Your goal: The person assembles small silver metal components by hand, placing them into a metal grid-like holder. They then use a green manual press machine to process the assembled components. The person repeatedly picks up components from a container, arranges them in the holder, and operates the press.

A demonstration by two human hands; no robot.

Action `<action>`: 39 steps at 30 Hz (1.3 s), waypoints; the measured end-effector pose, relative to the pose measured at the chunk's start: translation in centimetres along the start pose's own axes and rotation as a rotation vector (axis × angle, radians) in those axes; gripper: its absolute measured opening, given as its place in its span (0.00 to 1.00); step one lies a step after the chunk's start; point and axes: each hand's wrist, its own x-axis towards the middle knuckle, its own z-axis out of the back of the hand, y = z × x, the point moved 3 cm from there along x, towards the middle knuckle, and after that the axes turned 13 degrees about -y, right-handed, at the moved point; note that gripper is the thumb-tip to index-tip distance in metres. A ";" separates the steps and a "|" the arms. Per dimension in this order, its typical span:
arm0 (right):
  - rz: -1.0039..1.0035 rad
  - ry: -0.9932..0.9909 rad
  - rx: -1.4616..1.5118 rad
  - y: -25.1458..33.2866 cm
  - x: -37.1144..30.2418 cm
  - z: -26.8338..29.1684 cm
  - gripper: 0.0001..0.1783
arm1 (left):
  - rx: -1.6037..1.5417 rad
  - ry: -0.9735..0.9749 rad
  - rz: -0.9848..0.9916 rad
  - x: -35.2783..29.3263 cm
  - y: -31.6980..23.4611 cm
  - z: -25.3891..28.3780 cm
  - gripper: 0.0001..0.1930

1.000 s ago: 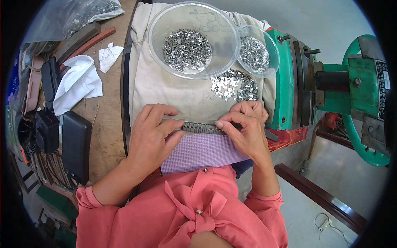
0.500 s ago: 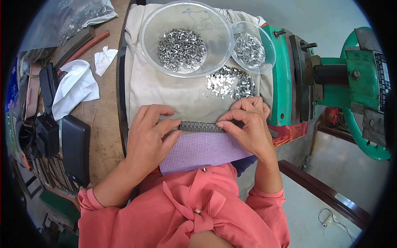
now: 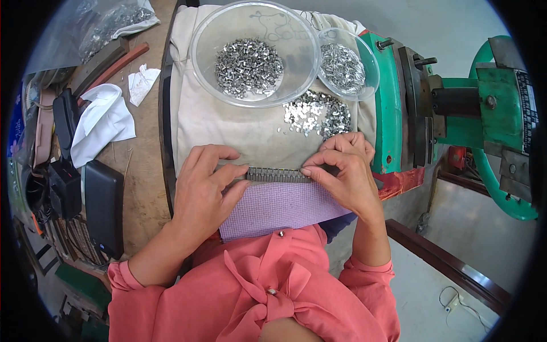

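A narrow dark metal strip (image 3: 276,174) with a row of evenly spaced slots or teeth lies crosswise in front of me. My left hand (image 3: 202,188) pinches its left end between thumb and forefinger. At the right end, my right hand (image 3: 347,176) has thumb and forefinger closed on the strip; whether a tiny piece sits between those fingertips is hidden. Below the strip is a folded lilac checked cloth (image 3: 273,211). Just beyond my right hand, a pile of small shiny metal pieces (image 3: 319,114) is spread on the beige cloth (image 3: 222,125).
At the back stand a large clear tub (image 3: 199,74) and a smaller clear bowl (image 3: 370,85), both with small metal parts. A green machine (image 3: 387,131) flanks my right side. To the left are white cloth (image 3: 105,122), a black case (image 3: 103,205) and a red-brown bar (image 3: 122,65).
My right hand has shifted very slightly to the right along the strip's end. My left hand and the strip look nearly the same.
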 end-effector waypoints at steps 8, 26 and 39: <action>0.004 0.018 0.026 -0.2 0.1 0.1 0.06 | -0.003 0.003 0.008 0.0 -0.1 0.1 0.13; 0.012 0.028 0.030 -0.5 0.2 0.5 0.06 | -0.013 0.010 0.013 0.0 0.0 0.0 0.13; -0.004 0.021 0.075 0.7 0.9 -0.1 0.11 | -0.033 -0.002 -0.016 0.0 0.1 0.1 0.14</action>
